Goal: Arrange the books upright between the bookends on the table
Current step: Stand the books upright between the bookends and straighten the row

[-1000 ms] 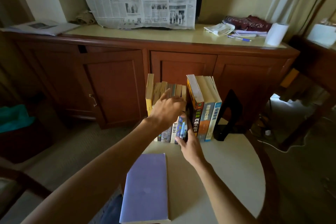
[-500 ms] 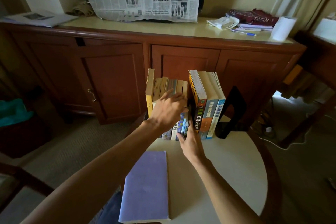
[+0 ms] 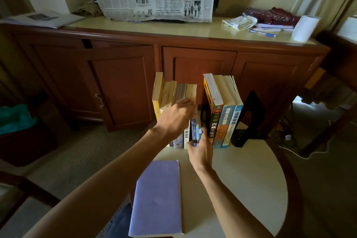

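Slid a little higher on the row since the earlier frames: left hand (image 3: 174,117), fingers curled over the spines and top edges of the shorter books (image 3: 178,92) at the left of the row, pressing them leftward. Right hand (image 3: 200,149) lower, at the foot of the same group, thumb and fingers pinching the bottom of the blue-spined book (image 3: 194,131) — exact grip partly hidden by the palm.

Just right of both hands, a dark gap (image 3: 203,114) in the row; beyond it three taller books (image 3: 222,121) upright, spines toward the near edge, leaning close to the black bookend (image 3: 249,120) at the far right of the desk (image 3: 241,179). Left bookend hidden behind the yellow book (image 3: 156,98), if present at all — cannot tell.

Still flat near the front edge of the desk, directly below the right wrist: lavender book (image 3: 157,199), long axis running from near edge toward the row, spine side not readable. Nearer the right hand than the left; reachable by drawing back and down.

Judged next: widen or hold the gap, then stand the flat book into it. Room to the right of the lavender book bare and ample for tipping it up; far edge of the desk close behind the row, so little margin for pushing books backward.
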Demonstrator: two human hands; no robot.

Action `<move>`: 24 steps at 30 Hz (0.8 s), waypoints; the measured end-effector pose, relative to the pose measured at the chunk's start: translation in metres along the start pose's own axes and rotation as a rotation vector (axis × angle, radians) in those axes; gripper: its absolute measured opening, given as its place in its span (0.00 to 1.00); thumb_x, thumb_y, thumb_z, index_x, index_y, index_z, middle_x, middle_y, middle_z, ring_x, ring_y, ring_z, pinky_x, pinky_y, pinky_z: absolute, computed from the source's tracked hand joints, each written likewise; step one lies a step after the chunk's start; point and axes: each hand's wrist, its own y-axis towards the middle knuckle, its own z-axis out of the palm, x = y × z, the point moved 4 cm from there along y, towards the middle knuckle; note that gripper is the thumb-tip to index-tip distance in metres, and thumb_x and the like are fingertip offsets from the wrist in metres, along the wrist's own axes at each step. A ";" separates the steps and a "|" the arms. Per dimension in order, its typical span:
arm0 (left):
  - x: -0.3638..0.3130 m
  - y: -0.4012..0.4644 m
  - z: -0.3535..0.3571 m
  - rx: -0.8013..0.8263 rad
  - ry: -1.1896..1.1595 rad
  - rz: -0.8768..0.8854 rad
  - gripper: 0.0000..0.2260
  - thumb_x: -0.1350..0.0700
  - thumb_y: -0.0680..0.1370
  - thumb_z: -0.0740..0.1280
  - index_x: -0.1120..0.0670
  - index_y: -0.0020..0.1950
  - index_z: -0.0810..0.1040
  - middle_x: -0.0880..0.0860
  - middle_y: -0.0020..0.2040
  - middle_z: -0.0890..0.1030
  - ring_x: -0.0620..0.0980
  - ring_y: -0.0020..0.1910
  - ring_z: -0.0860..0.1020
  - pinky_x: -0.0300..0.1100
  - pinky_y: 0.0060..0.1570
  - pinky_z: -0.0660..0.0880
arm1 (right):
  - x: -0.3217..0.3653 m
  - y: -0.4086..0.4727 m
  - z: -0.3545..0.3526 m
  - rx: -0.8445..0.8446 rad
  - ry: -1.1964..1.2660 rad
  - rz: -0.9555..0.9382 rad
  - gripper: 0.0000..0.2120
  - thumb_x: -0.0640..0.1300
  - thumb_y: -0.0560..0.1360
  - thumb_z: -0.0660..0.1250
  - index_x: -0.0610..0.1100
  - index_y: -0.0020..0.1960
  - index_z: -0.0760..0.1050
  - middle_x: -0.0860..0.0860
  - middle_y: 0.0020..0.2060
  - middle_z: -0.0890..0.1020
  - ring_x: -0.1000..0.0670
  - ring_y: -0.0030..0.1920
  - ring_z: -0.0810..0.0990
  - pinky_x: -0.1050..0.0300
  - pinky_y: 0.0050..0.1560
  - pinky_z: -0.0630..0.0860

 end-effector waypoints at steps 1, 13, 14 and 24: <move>0.001 0.000 -0.001 0.014 -0.020 -0.001 0.05 0.64 0.76 0.71 0.61 0.51 0.82 0.57 0.54 0.83 0.56 0.58 0.81 0.55 0.38 0.83 | 0.000 0.000 0.000 0.005 0.001 0.003 0.30 0.40 0.69 0.73 0.45 0.68 0.68 0.46 0.55 0.82 0.46 0.52 0.82 0.57 0.48 0.80; -0.014 0.003 -0.014 0.074 -0.058 0.094 0.22 0.65 0.69 0.78 0.63 0.62 0.79 0.61 0.61 0.81 0.61 0.62 0.79 0.53 0.55 0.81 | -0.004 -0.003 0.003 0.034 -0.023 0.022 0.32 0.41 0.71 0.72 0.40 0.71 0.64 0.42 0.57 0.81 0.44 0.55 0.82 0.53 0.48 0.81; -0.013 0.003 -0.011 0.077 -0.050 0.089 0.21 0.65 0.69 0.77 0.64 0.61 0.80 0.61 0.60 0.82 0.61 0.64 0.78 0.52 0.56 0.80 | -0.003 -0.002 0.003 0.064 -0.052 0.021 0.31 0.40 0.73 0.71 0.39 0.72 0.63 0.42 0.57 0.80 0.43 0.55 0.81 0.52 0.48 0.81; -0.014 0.005 -0.012 0.065 -0.049 0.063 0.16 0.66 0.67 0.78 0.64 0.54 0.83 0.61 0.56 0.84 0.60 0.62 0.80 0.54 0.61 0.76 | -0.016 0.011 -0.007 0.380 -0.426 -0.016 0.16 0.36 0.77 0.65 0.41 0.64 0.69 0.44 0.57 0.82 0.45 0.57 0.82 0.50 0.51 0.79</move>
